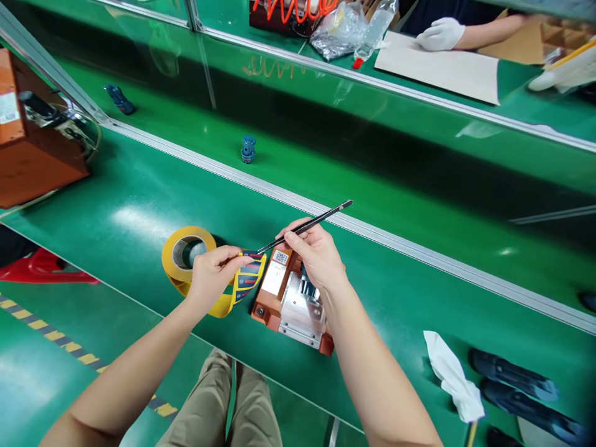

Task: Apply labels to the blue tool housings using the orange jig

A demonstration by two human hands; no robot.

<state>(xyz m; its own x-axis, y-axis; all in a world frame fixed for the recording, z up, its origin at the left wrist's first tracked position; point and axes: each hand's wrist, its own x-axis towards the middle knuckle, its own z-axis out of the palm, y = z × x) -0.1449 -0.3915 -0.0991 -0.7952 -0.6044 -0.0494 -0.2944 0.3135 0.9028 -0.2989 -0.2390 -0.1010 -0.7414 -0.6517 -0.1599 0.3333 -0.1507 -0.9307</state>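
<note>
Fingers of my right hand (313, 253) pinch thin black tweezers (305, 226) over the boxy orange-and-metal unit (291, 300) on the glossy green bench (139, 211); my left hand (212, 276) grips a printed label strip (246, 279) beside the round yellow tape roll (179, 257).

Bright overhead glare on belt (139, 217); edges warped.

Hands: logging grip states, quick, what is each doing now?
Left hand: closed, pinching the yellow label strip.
Right hand: closed on the black tweezers, over the orange unit.
</note>
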